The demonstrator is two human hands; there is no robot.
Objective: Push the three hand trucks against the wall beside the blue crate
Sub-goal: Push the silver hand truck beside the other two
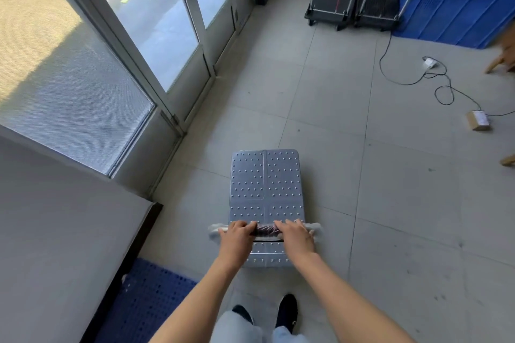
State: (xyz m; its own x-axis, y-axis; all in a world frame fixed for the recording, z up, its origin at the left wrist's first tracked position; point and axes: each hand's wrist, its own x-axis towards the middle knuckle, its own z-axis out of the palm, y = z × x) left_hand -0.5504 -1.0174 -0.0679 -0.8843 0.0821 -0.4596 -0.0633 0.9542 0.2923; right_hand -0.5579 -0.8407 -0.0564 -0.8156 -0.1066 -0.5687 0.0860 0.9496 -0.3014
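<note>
While the person is standing on the tiled floor [390, 175], both hands are wrapping around the handle [266, 230] of a silver cart [266, 184]. The left hand [237, 237] is gripping the left part of the bar and the right hand [296, 235] is gripping the right part, with a small gap between them. White wrap is hiding the two ends of the handle. The cart's wheels are hiding under its bumpy deck.

Two more carts are sitting far ahead by the back wall, side by side. The left black cart [328, 12] and the right black cart [379, 11] are just beside the blue crate [457, 8]. Their handles are getting cut off at the top edge. The crate is also getting cut off at the right edge, and something blurry is lying on top of it.

A black cable [443, 86] is curling on the floor to a small box [478, 120]. Glass doors [167, 22] are standing on the left.
</note>
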